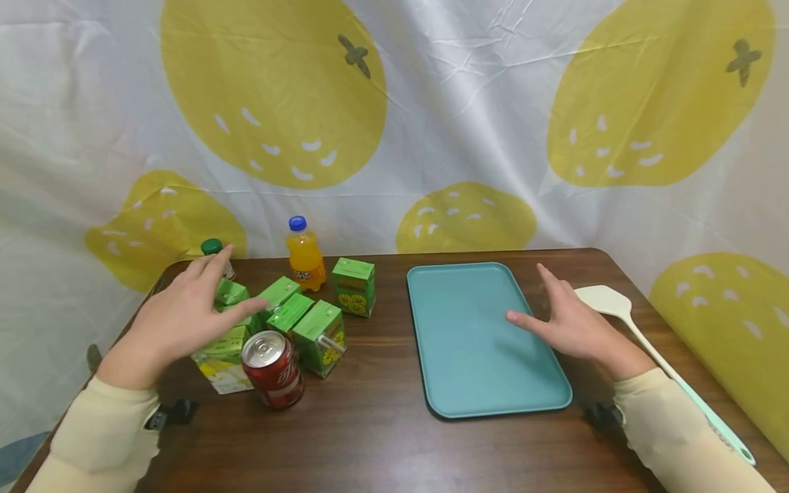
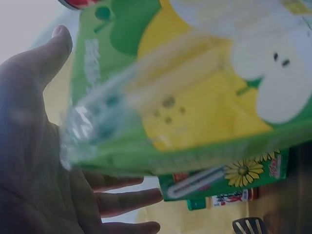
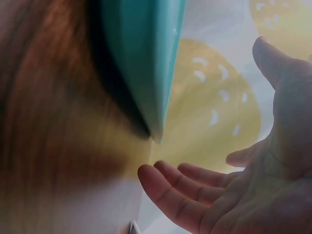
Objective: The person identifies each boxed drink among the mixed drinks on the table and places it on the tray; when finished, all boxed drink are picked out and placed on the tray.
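Observation:
My left hand [image 1: 181, 318], thumb spread from its fingers, hovers beside and partly over a cluster of green juice boxes [image 1: 320, 332]. In the left wrist view a juice box [image 2: 195, 83] with a wrapped straw is close to the palm; contact cannot be told. A red soda can [image 1: 274, 370] stands upright by the boxes, just right of that hand. My right hand [image 1: 573, 325] is over the right edge of a teal tray [image 1: 481, 335], fingers extended and thumb apart, holding nothing. The tray's side [image 3: 141, 58] appears left of the fingers in the right wrist view.
An orange soda bottle [image 1: 305, 257] with a blue cap stands at the back, beside a separate juice box [image 1: 354, 287]. Behind my left hand is a green-capped bottle [image 1: 212, 246], partly hidden. A spatula [image 1: 656, 352] lies along the right side. A patterned curtain [image 1: 468, 137] hangs behind the table.

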Demonstrator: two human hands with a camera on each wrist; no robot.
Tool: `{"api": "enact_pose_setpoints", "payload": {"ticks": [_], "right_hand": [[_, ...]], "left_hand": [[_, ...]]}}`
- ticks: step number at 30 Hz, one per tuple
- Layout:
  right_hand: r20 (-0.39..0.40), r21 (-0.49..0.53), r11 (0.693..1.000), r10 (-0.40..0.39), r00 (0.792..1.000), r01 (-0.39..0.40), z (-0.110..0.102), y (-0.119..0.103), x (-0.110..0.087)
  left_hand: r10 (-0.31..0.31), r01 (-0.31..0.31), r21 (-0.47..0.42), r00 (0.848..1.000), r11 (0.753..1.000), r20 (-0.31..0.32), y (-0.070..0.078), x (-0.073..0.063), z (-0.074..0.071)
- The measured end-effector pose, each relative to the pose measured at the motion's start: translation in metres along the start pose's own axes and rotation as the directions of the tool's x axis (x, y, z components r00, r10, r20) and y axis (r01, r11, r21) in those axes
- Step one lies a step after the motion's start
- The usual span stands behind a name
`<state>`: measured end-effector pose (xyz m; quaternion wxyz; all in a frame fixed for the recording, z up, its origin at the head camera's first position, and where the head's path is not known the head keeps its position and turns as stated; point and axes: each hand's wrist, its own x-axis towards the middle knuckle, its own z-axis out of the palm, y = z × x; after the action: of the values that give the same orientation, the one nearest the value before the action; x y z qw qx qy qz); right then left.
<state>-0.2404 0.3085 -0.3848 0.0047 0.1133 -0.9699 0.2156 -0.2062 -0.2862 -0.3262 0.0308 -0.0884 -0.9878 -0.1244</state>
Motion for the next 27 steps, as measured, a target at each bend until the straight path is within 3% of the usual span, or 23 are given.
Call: {"api": "enact_pose_setpoints", "payload": {"ticks": [14,27], "right_hand": [[0.055,0.043,0.999,0.030,0.998,-0.033,0.006,0.013,0.005],[0.109,0.035,0.998,0.039,0.993,-0.043,0.008,0.020,0.008]], "left_hand": [[-0.026,0.026,-0.012,0.998,1.000,0.064,-0.018,0.006,0.000],[0.084,-0.079,-0.155,0.996,0.985,0.026,-0.046,0.012,0.009]]}}
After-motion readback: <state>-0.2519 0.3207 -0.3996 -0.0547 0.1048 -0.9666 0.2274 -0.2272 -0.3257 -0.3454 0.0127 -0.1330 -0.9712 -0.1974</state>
